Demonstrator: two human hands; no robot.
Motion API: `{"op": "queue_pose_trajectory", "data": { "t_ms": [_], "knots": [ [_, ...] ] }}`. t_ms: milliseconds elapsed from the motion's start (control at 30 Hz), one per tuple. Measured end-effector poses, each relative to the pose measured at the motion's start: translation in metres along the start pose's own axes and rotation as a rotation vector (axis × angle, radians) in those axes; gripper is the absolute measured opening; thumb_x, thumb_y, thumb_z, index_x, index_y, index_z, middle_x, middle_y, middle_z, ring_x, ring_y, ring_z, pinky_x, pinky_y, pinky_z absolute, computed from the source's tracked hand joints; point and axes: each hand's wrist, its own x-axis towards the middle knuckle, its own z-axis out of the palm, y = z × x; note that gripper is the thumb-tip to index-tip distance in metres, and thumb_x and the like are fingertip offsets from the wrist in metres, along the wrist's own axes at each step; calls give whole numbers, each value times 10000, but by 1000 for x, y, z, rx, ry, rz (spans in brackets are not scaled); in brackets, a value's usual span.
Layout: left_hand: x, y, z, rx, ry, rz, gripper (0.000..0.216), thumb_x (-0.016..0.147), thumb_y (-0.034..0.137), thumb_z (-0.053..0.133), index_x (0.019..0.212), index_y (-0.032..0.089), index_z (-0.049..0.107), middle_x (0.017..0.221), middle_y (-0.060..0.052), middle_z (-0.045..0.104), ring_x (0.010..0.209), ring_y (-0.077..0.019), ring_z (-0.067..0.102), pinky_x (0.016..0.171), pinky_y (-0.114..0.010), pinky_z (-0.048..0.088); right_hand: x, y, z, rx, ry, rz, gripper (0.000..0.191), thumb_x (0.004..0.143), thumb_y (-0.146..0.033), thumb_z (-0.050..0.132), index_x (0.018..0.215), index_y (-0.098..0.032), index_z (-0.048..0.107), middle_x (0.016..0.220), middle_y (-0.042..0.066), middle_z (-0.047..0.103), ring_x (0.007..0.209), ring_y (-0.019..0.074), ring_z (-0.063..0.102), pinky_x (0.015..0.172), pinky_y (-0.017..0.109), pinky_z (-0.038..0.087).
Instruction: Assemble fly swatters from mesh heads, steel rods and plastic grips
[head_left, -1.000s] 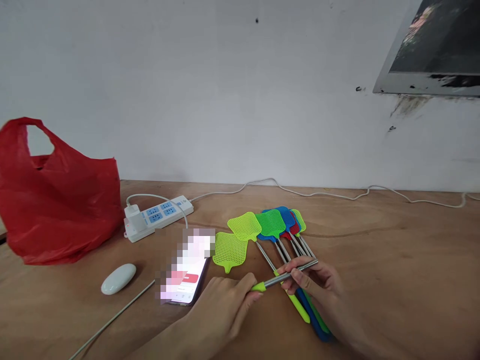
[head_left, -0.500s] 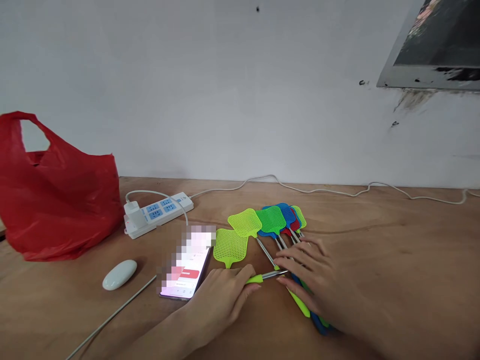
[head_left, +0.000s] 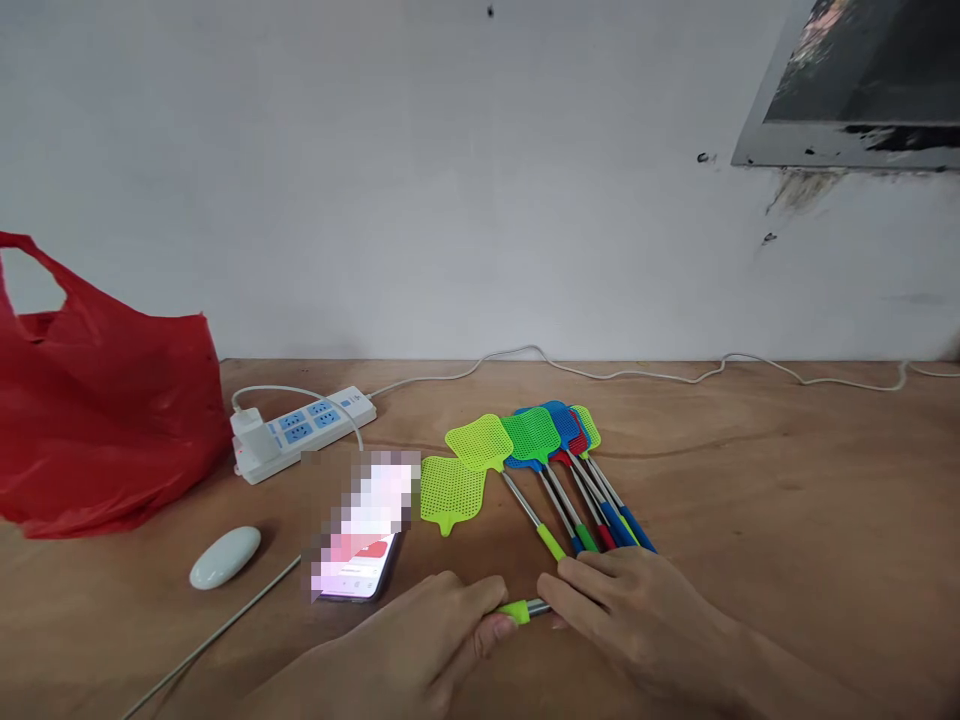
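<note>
My left hand [head_left: 442, 625] is closed around a yellow-green fly swatter handle [head_left: 516, 612], whose end shows past the thumb. From it a short metal rod runs into my right hand [head_left: 637, 610], which is closed on it; the far end is hidden under the fingers. Beyond my hands a loose yellow-green swatter head [head_left: 452, 492] lies flat with a short stub. Beside it a whole yellow-green fly swatter [head_left: 481, 443] overlaps a green fly swatter [head_left: 534, 435]. Blue, red and more swatters fan out behind, their grips partly covered by my right hand.
A lit phone [head_left: 367, 540], partly blurred out, lies left of the swatters. Further left are a white mouse [head_left: 225, 557], a power strip [head_left: 300, 430] with a plug, and a red plastic bag [head_left: 112, 420]. A white cable [head_left: 630, 375] runs along the wall.
Both hands have drawn nearer to me with the handle. My right hand has come off the fanned swatters, and its spread fingers have closed on the rod. The view has shifted slightly right.
</note>
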Motion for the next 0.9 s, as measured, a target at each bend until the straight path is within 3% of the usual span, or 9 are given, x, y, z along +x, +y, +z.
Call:
{"op": "queue_pose_trajectory", "data": {
  "t_ms": [133,200,267,400,467,633,733,900],
  "knots": [
    [-13,-15,-3,-181,68,-117,460,1029,577,308,956,290,660,892,17,692,836,-192,639,784,-273,495,-22,20,3,-9,-113,43,251,996,-90,367,877,-208,553,751,16,670,576,171,598,500,306,339],
    [-21,-25,-4,-217,147,-273,489,1022,589,288,979,317,692,924,26,711,836,-196,654,740,-264,504,-39,36,3,-9,-138,194,254,969,-69,354,895,-204,557,710,19,662,556,174,596,514,296,356],
    [-27,-31,-1,-203,218,-326,443,1015,583,333,982,323,690,899,33,716,847,-195,663,749,-257,508,-51,46,-1,-23,-169,315,257,979,-108,325,888,-209,543,700,30,654,542,189,595,490,302,330],
    [-19,-28,11,-31,247,-153,326,1023,491,359,1003,300,622,843,14,705,772,-198,656,660,-264,482,-44,42,-9,85,-72,322,332,1054,-194,258,838,-235,507,681,8,624,530,164,582,527,286,375],
    [-7,-23,12,56,268,-134,270,1036,392,346,1045,275,590,876,-12,710,774,-216,669,654,-289,463,-34,35,-11,123,-10,387,347,1062,-217,270,785,-246,476,652,-4,608,509,151,566,515,274,378],
    [16,-18,-1,348,275,-273,264,1036,316,356,964,224,593,815,-64,710,745,-292,697,623,-342,433,-20,28,-6,171,-27,518,365,1066,-256,294,729,-252,434,572,-38,557,430,128,515,476,251,375],
    [22,-24,-6,502,239,-381,238,1023,273,385,1089,201,603,834,-99,733,772,-342,718,620,-365,446,-19,29,0,138,-4,506,374,1068,-254,280,731,-248,442,560,-43,535,431,131,524,474,254,363],
    [27,-34,-5,617,268,-452,250,1013,229,403,1177,173,583,870,-117,752,732,-325,734,583,-336,453,-19,30,9,167,-3,487,355,1067,-248,298,753,-242,462,591,-45,549,448,131,531,478,254,341]
  ]
}}
